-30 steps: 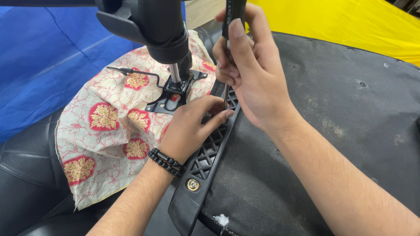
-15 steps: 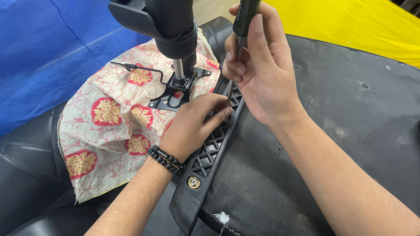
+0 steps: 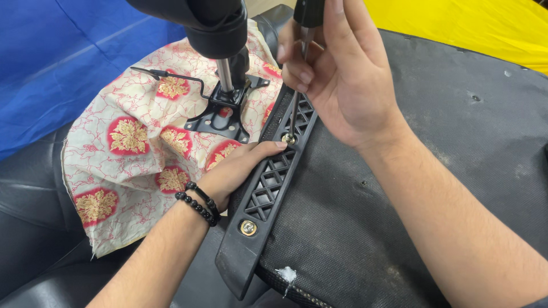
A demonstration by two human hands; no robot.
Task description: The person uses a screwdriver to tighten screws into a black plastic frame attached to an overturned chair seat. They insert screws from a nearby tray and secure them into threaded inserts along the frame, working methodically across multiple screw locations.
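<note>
Black seat underside (image 3: 434, 171): right hand (image 3: 342, 80) grips screwdriver (image 3: 297, 102) (left hand (image 3: 240, 171) steadies bracket (image 3: 268, 194)).

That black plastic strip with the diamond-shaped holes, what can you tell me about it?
The black plastic strip is a long, narrow bar with a lattice of diamond openings along its middle. It looks like hard moulded plastic. It lies slantwise along the edge of a dark fabric-covered panel. A brass-coloured screw with a washer sits near its lower end. The left hand rests on it, fingers pressing its side. The right hand holds a screwdriver upright, its tip on a second screw higher up.
</note>
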